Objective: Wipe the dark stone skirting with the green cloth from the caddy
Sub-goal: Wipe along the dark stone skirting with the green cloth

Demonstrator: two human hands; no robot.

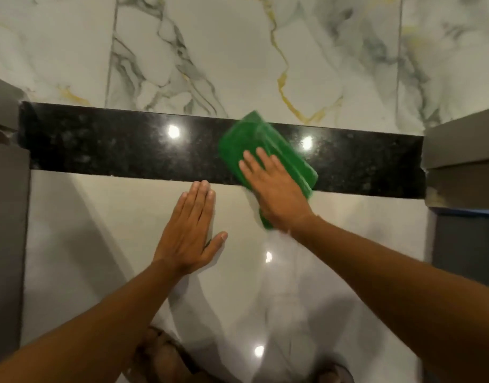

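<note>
A dark speckled stone skirting (121, 145) runs as a horizontal band across the view, glossy with two light reflections. A folded green cloth (254, 139) lies slanted across the band right of its middle, blurred at its upper edge. My right hand (276, 192) presses flat on the lower part of the cloth, fingers spread over it. My left hand (192, 233) rests flat with fingers together on the pale glossy surface just below the band, fingertips near its lower edge. The caddy is out of view.
White marble with grey and gold veins (237, 56) lies beyond the band. Grey frame pieces stand at the left (5, 217) and right (464, 161) ends of the skirting. The pale glossy floor (334, 272) reflects lights; my feet (160, 355) show at the bottom.
</note>
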